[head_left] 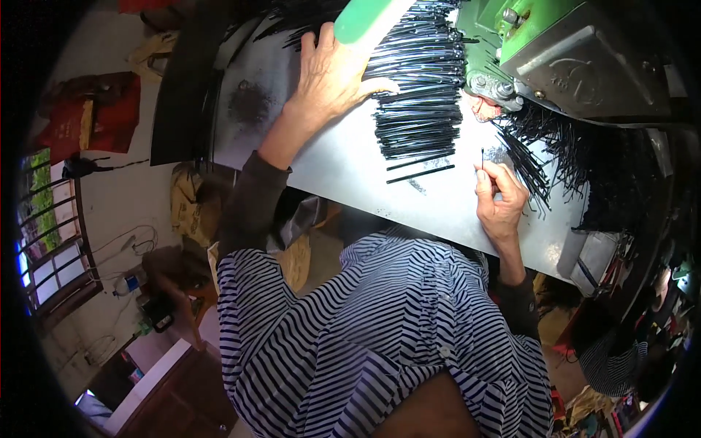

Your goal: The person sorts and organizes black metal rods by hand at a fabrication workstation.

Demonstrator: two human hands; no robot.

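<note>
grey metal tabletop (pixel 350 168) slopes beside a green machine (pixel 562 44). left hand (pixel 332 77) lies spread flat, fingers open, on the stack of black strips (pixel 423 95) near the far edge. right hand (pixel 500 193), by the near edge, pinches one thin black strip (pixel 483 159) upright.

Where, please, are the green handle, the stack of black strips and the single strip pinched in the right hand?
green handle (pixel 369 18), head view, its middle.
stack of black strips (pixel 420 95), head view, centre of the pile.
single strip (pixel 483 155), head view, upper end above the fingers.
</note>
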